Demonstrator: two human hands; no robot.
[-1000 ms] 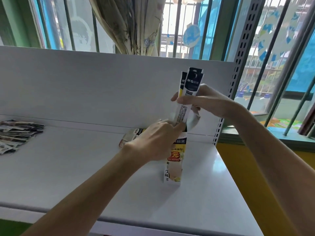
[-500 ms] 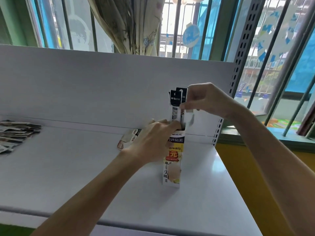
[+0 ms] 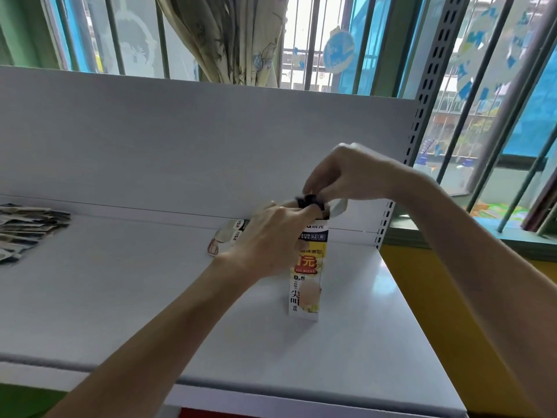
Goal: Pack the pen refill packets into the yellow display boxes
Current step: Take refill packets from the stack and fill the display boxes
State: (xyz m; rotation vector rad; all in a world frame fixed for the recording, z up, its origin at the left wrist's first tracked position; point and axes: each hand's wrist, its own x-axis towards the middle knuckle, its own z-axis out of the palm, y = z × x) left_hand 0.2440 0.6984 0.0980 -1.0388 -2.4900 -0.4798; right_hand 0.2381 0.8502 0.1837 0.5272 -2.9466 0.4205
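By barred window (image 3: 301,55), white shelf (image 3: 120,297): left fingers (image 3: 287,215) grip box (image 3: 306,285), right fingers (image 3: 312,184) pinch packets (image 3: 309,202).

Bright daylight enters through the barred window (image 3: 301,55) behind the white shelf (image 3: 120,297), which shows a pale reflection at right. Straight lines bend near the edges; the picture is slightly soft.

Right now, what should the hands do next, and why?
Probably the right hand should push the packets the last bit down and let go: only their black tops show above the box, which the left hand holds upright.
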